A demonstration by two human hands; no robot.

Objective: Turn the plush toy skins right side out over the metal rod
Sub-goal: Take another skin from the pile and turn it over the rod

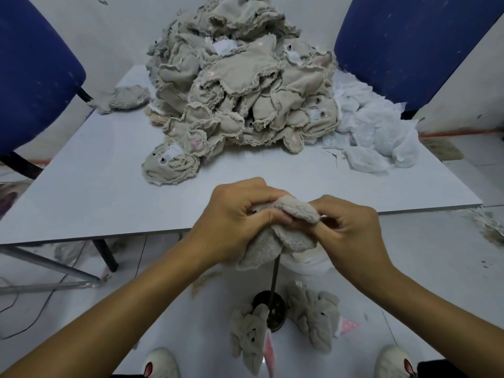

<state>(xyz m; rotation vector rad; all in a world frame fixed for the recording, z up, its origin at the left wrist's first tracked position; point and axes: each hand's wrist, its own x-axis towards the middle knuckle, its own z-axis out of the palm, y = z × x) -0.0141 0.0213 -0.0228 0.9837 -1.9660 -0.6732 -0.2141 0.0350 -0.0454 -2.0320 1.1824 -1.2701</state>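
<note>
- Grey desk point(95, 173) carries a huge pile of inside-out skins point(240, 85) toward its far edge, so loads left.
- Both hands, left hand point(234, 222) and right hand point(351, 230), grip one plush skin point(283, 236) over the metal rod point(275, 279), just off the near edge, fuzzy side showing.
- Only two finished skins point(313, 315) lie on the floor by the rod's base.

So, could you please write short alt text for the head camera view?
Both hands, left hand and right hand, grip a fuzzy grey plush skin over an upright metal rod. Two finished skins lie on the floor by its base; behind, a table holds a pile of inside-out skins.
</note>
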